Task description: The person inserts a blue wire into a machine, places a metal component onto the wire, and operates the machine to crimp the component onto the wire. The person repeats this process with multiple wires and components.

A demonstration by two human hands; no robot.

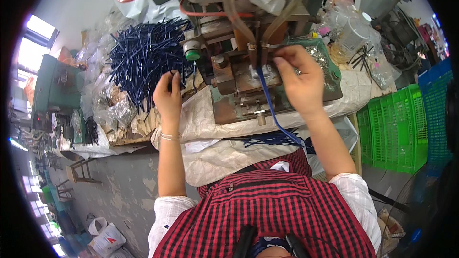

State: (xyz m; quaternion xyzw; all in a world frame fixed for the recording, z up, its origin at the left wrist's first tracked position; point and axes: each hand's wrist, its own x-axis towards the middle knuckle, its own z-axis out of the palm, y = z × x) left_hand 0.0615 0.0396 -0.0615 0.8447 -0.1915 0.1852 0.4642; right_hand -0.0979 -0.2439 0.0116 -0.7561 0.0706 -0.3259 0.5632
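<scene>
A bench press stands in front of me, with two metal guides and clear tubes above its die. One blue strap has its upper end at the die and runs down toward my lap. My right hand is beside the guides, thumb and forefinger closed together; anything between them is too small to make out. At the near edge of a heap of dark blue straps, my left hand is closed in a pinch. What its fingertips hold, if anything, I cannot make out.
Small metal parts lie in a green tray right of the press. Clear plastic bags crowd the left of the bench. Green crates stand at the right. More blue straps lie below the bench edge.
</scene>
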